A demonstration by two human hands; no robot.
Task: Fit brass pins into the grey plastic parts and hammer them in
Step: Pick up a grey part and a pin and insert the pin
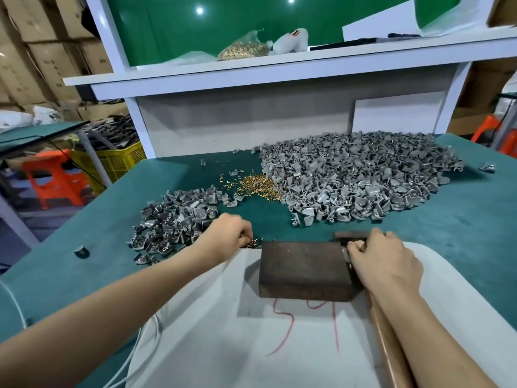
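Observation:
A big heap of grey plastic parts [358, 177] covers the far right of the green table, and a smaller heap [173, 219] lies at the left. Loose brass pins [257, 184] sit between the two heaps. My left hand [226, 235] rests beside the smaller heap, fingers curled over a few brass pins [253, 243] at the corner of the dark metal block [303, 268]. My right hand [383, 261] is closed on the hammer, whose dark head [349, 234] pokes out to the left and whose brown wooden handle [387, 343] runs under my forearm.
The block stands on a white pad [223, 331] with red marks at the table's front. A shelf above holds a bag of brass pins [243, 49] and a white glove [291, 40]. A single grey part [81, 250] lies at the left edge; a yellow crate [117, 161] and orange stool [56, 177] stand beyond it.

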